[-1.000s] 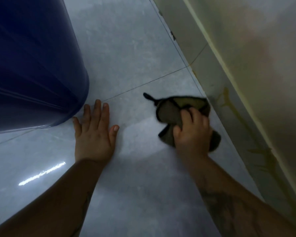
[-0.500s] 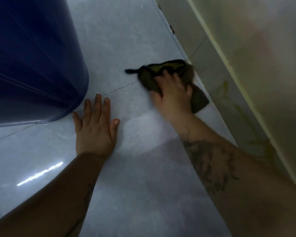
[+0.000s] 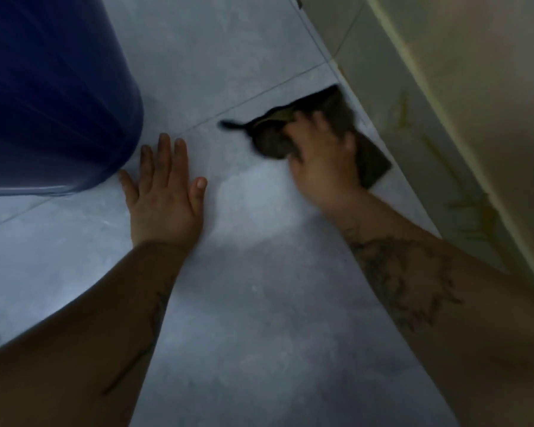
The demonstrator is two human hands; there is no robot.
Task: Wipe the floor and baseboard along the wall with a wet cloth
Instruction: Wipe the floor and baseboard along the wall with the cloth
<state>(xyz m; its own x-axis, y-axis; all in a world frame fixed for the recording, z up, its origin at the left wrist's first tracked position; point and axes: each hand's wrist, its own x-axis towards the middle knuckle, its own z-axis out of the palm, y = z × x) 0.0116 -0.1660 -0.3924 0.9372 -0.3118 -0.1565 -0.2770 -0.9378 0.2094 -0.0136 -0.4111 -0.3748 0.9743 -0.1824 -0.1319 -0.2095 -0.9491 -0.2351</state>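
Note:
A dark, crumpled wet cloth (image 3: 371, 158) lies on the grey tiled floor (image 3: 259, 272), right against the foot of the baseboard (image 3: 413, 124). My right hand (image 3: 321, 161) presses down on the cloth and grips it; the hand is blurred by motion. The cloth's far corner touches the baseboard. Yellowish streaks stain the baseboard to the right of the cloth. My left hand (image 3: 164, 192) rests flat on the floor with fingers spread, holding nothing.
A large dark blue barrel (image 3: 50, 94) stands on the floor at the upper left, its base just beside my left fingertips. The pale wall (image 3: 481, 87) rises above the baseboard on the right. Grout lines cross the tiles.
My right hand swept the cloth forward along the wall, then drew it back toward me and against the baseboard. My left hand stayed planted on the floor.

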